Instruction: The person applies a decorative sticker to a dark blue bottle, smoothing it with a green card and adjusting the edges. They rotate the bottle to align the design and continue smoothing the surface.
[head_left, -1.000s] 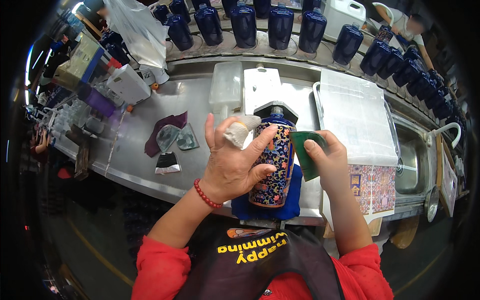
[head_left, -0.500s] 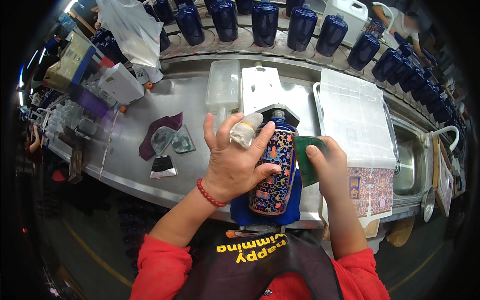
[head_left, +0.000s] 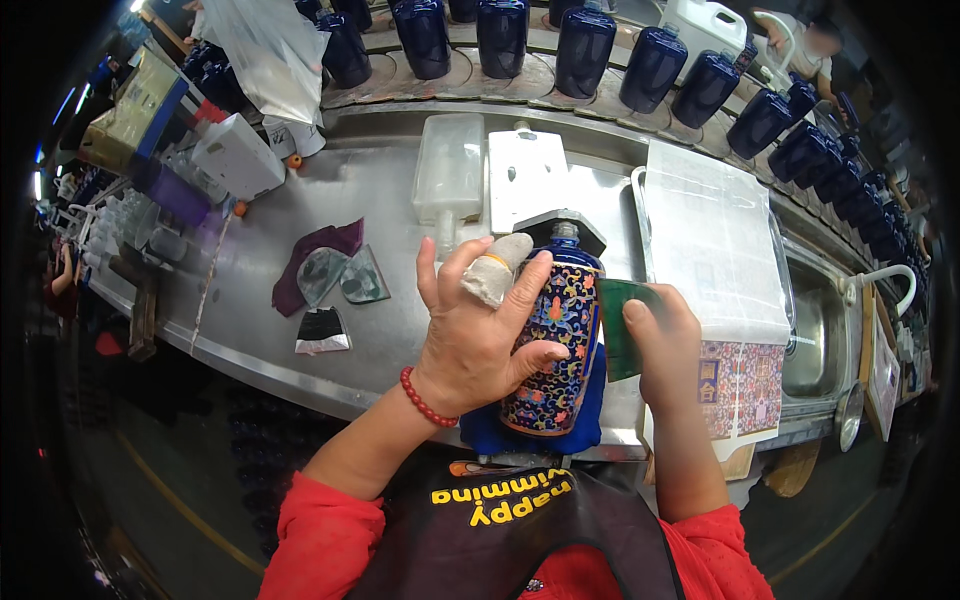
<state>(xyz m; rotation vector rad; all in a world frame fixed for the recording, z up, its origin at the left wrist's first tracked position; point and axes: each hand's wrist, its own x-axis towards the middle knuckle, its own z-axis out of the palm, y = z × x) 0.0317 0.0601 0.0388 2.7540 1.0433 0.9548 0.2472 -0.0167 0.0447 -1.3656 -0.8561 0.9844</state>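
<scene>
A dark blue bottle [head_left: 545, 405] covered with a colourful floral pattern leans back before me, its neck toward a dark angular holder [head_left: 590, 232] and its lower end over a blue cloth [head_left: 590, 400]. My left hand [head_left: 475, 345] lies on its left side, fingers spread, index finger and thumb resting on the patterned face. Grey-white wrapping covers one finger. My right hand [head_left: 665, 335] pinches a flat green scraper [head_left: 622, 345] between thumb and fingers, upright along the bottle's right edge. Whether the scraper touches the bottle I cannot tell.
Plain blue bottles [head_left: 502, 40] line a curved conveyor [head_left: 465, 90] at the back. A clear container [head_left: 447, 165] and white block [head_left: 525, 165] stand beyond the bottle. Cloth scraps [head_left: 325, 265] lie left. At right are printed floral sheets [head_left: 762, 385], white paper [head_left: 710, 240] and a sink [head_left: 815, 345].
The conveyor bottles appear slightly farther left. Both hands, the scraper and the patterned bottle keep nearly the same arrangement, shifted slightly right in the picture.
</scene>
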